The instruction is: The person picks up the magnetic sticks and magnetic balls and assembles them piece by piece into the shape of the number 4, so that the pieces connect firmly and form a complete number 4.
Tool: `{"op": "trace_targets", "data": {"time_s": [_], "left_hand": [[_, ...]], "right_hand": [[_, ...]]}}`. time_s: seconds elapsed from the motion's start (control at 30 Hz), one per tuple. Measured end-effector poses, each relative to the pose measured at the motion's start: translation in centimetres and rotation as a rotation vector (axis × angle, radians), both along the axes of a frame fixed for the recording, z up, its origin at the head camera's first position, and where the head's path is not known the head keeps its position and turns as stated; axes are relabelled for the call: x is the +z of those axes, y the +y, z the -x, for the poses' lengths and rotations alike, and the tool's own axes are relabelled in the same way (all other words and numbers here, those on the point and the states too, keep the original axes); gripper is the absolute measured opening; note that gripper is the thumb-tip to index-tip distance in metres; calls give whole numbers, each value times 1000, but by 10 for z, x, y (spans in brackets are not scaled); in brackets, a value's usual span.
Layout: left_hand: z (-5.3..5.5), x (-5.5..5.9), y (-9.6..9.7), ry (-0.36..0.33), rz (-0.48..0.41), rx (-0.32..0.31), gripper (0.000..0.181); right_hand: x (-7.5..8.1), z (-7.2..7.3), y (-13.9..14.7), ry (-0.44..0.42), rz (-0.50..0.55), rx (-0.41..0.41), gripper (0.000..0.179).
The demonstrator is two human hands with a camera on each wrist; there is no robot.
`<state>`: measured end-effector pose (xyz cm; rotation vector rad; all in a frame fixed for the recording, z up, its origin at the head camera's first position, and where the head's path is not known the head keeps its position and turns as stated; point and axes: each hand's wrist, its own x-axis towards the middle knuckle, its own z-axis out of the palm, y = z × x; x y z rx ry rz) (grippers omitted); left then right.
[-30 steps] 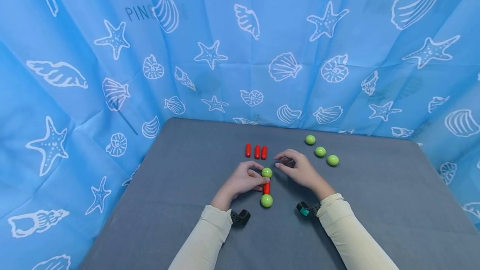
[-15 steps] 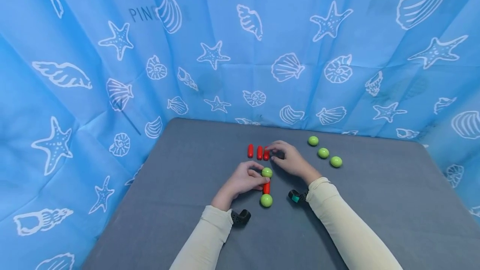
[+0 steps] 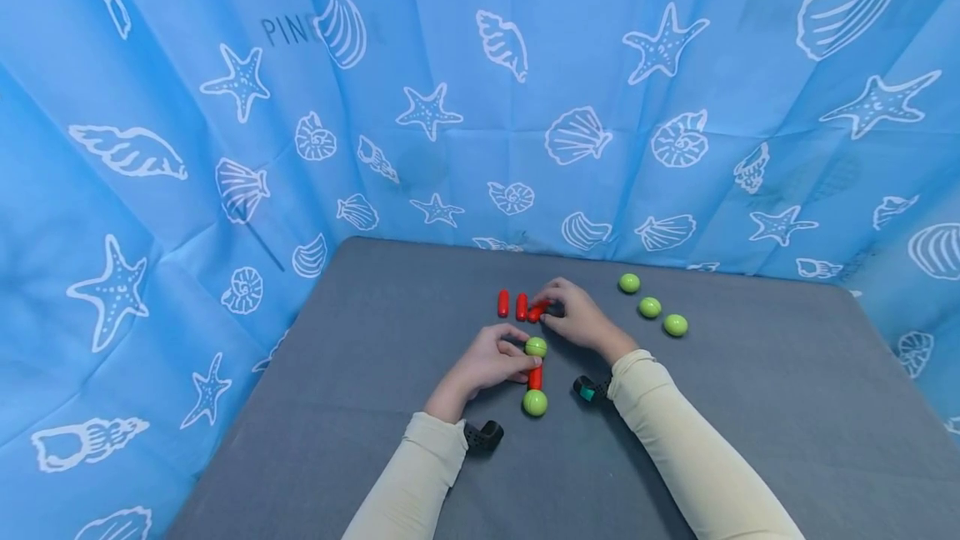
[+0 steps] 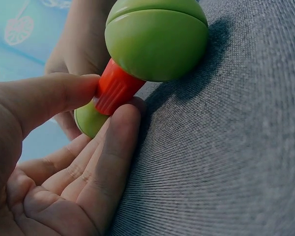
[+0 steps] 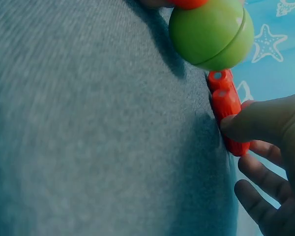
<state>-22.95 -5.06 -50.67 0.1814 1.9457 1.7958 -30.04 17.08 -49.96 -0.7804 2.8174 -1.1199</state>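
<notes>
My left hand (image 3: 489,357) pinches a red rod (image 3: 535,377) between thumb and fingers. A green ball sits at each end of that rod: the far ball (image 3: 536,347) beside my fingers and the near ball (image 3: 535,402) on the cloth. In the left wrist view the thumb presses one side of the grooved rod (image 4: 115,91), fingertips the other. My right hand (image 3: 581,322) holds a second red rod (image 3: 536,312), now lying slanted, by thumb and fingertips. The right wrist view shows its end (image 5: 226,101) with the thumb over its side; the other fingers are spread.
Two more red rods, one at the left (image 3: 503,303) and one in the middle (image 3: 521,307), lie left of my right hand. Three loose green balls (image 3: 649,307) lie in a slanting row to its right. A blue curtain (image 3: 480,148) hangs behind the grey-covered table (image 3: 360,340).
My right hand has moved left to the rightmost loose rod and taken hold of it; that rod has turned from upright in view to slanted. The left hand keeps its grip.
</notes>
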Motion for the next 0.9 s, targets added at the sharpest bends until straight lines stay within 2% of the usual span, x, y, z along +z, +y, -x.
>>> {"op": "trace_targets", "data": {"time_s": [0.23, 0.57, 0.9], "left_hand": [[0, -1, 0, -10, 0, -1, 40], [-1, -1, 3, 9, 18, 13, 39], [-2, 0, 3, 56, 55, 23, 39]], "right_hand": [[0, -2, 4, -19, -44, -24, 22], [0, -8, 14, 0, -91, -47, 18], [-3, -29, 27, 4, 18, -64, 17]]}}
